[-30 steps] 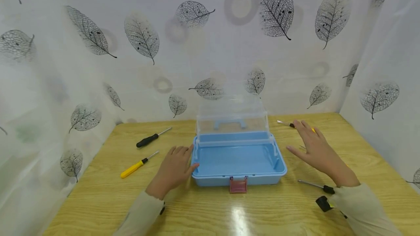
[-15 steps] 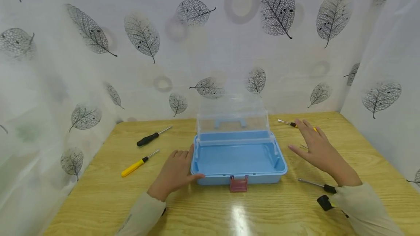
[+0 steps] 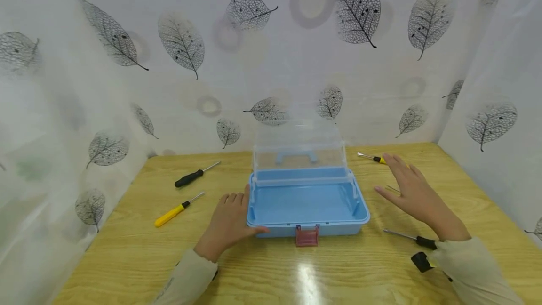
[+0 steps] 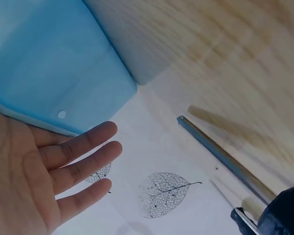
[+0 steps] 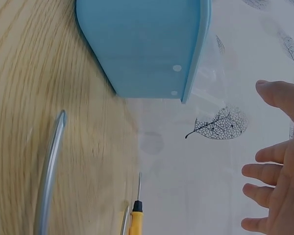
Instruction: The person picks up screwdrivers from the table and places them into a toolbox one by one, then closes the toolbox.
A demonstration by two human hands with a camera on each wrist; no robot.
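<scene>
A light blue toolbox [image 3: 279,231] stands on the table with its clear lid [image 3: 298,138] raised and its pink latch [image 3: 306,236] hanging at the front. My left hand [image 3: 228,222] rests against the box's left side, its thumb lying along the front left corner. In the left wrist view its other fingers look extended beside the blue wall. My right hand [image 3: 417,199] hovers to the right of the box, fingers spread and holding nothing. Beneath and around it lie a yellow-handled screwdriver [image 3: 374,157], a black-handled screwdriver [image 3: 425,242] and a thin metal shaft [image 3: 393,188], the rest hidden.
On the left of the table lie a black screwdriver [image 3: 189,179] and a yellow screwdriver [image 3: 170,215]. Near the right sleeve is a black-ended object with a yellow part [image 3: 421,262], partly covered. A leaf-patterned curtain [image 3: 237,60] encloses the back and sides.
My left hand has shifted slightly right, its thumb sliding from the box's left rim to the front corner. The right hand stays nearly in place, moving only a little.
</scene>
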